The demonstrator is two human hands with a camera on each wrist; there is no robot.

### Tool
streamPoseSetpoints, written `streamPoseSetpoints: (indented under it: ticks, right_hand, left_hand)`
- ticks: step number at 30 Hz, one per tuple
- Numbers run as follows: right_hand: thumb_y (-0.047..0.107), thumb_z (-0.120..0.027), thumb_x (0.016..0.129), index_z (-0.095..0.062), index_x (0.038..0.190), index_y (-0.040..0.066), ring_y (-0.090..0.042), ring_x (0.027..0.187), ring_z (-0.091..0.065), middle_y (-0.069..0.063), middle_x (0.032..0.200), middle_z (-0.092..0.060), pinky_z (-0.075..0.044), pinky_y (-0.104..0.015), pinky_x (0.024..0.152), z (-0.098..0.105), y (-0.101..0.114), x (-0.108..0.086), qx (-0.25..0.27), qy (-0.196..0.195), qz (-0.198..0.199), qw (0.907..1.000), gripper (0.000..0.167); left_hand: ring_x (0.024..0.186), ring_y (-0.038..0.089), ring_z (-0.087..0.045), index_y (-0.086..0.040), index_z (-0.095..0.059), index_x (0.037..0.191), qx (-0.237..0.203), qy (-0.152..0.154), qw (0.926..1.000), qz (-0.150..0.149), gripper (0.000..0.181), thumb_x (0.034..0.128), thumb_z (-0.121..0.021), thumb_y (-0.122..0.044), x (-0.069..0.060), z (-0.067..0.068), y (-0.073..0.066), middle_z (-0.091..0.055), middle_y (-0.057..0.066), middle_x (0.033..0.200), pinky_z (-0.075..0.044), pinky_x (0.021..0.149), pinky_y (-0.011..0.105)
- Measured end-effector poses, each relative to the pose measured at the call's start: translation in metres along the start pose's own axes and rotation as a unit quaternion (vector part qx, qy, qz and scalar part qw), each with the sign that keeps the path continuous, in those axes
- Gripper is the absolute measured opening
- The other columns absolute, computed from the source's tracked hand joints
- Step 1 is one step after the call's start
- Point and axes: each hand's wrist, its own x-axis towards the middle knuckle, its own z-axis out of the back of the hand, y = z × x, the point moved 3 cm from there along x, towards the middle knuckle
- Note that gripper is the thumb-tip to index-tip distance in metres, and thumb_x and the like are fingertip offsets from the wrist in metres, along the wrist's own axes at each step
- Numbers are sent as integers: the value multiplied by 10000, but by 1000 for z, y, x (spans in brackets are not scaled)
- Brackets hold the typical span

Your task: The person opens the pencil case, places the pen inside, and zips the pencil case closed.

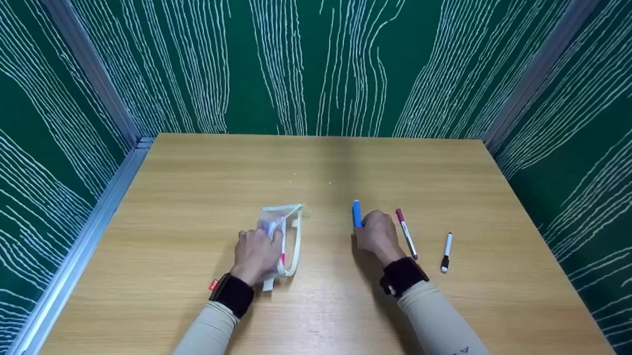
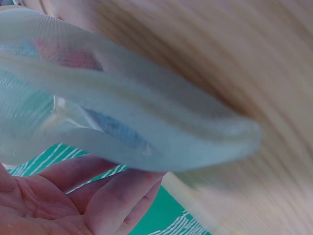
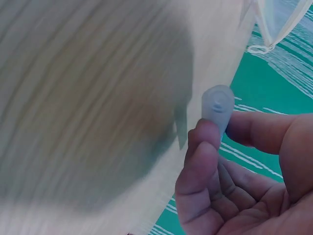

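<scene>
A see-through zip pencil pouch [image 1: 297, 245] lies on the table with its pale-edged opening toward the right, and pens show inside it. My left hand [image 1: 256, 253] holds the pouch at its left side. Close up in the left wrist view, the fingers [image 2: 124, 196] meet the edge of the clear pouch [image 2: 195, 142]; the thumb's grip is mostly hidden. My right hand [image 1: 380, 233] pinches a blue marker [image 1: 357, 213] between thumb and fingers, just above the table. The marker's pale end [image 3: 218, 105] faces the right wrist camera.
To the right of my right hand lie a marker with a purple cap [image 1: 406, 233] and a short white marker with a black end [image 1: 446, 252]. The wooden table [image 1: 217, 158] is bounded by green walls [image 1: 320, 62] with white lines.
</scene>
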Motion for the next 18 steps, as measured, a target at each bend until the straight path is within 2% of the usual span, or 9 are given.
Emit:
streamPoseSetpoints:
  ticks: [2, 5, 7, 9, 14, 18]
  right_hand:
    - [123, -743, 836, -606, 574, 115, -117, 461, -495, 48, 507, -519, -386, -251, 430, -1, 4, -3, 271, 61, -40, 9996, 296]
    - [114, -755, 858, -738, 774, 41, -117, 467, -579, 17, 526, -612, -441, -238, 446, -4, 12, -8, 638, 184, 3, 9978, 112]
    - [106, -760, 866, -764, 911, 0, -134, 479, -625, -4, 535, -645, -461, -229, 455, -6, 17, -12, 829, 268, 68, 9962, 116]
    - [108, -769, 878, -756, 977, -24, -166, 495, -656, -9, 536, -651, -462, -226, 450, -8, 24, -16, 905, 358, 158, 9951, 166]
    - [114, -791, 884, -745, 1026, -37, -234, 566, -705, -40, 599, -682, -486, -237, 468, -16, 38, -25, 1069, 555, 260, 9924, 212]
    - [142, -818, 868, -764, 980, 1, -171, 587, -679, -29, 690, -703, -516, -251, 533, -24, 46, -30, 1078, 614, 264, 9919, 188]
  left_hand:
    - [875, 440, -632, -75, -556, 630, 5, -21, 10000, -35, 552, 1031, -414, -426, 0, 0, 0, -704, 281, 925, -509, 759, 519]
    - [868, 443, -639, -83, -540, 616, 4, -31, 10000, -85, 554, 1037, -413, -420, 0, 1, 0, -705, 277, 917, -503, 770, 521]
    - [868, 442, -639, -88, -533, 611, 1, -17, 10000, -90, 556, 1040, -409, -420, 0, 1, 0, -706, 275, 920, -500, 777, 520]
    - [865, 439, -638, -92, -529, 610, -6, -6, 10000, -79, 556, 1041, -409, -421, 0, 1, 0, -705, 273, 918, -502, 776, 520]
    - [860, 430, -634, -96, -518, 618, -11, 16, 10000, -50, 553, 1046, -402, -425, 0, 1, 0, -697, 267, 902, -504, 779, 514]
    - [854, 416, -630, -112, -479, 625, -30, 62, 10000, -54, 536, 1054, -388, -421, 1, 0, 0, -686, 250, 877, -496, 796, 503]
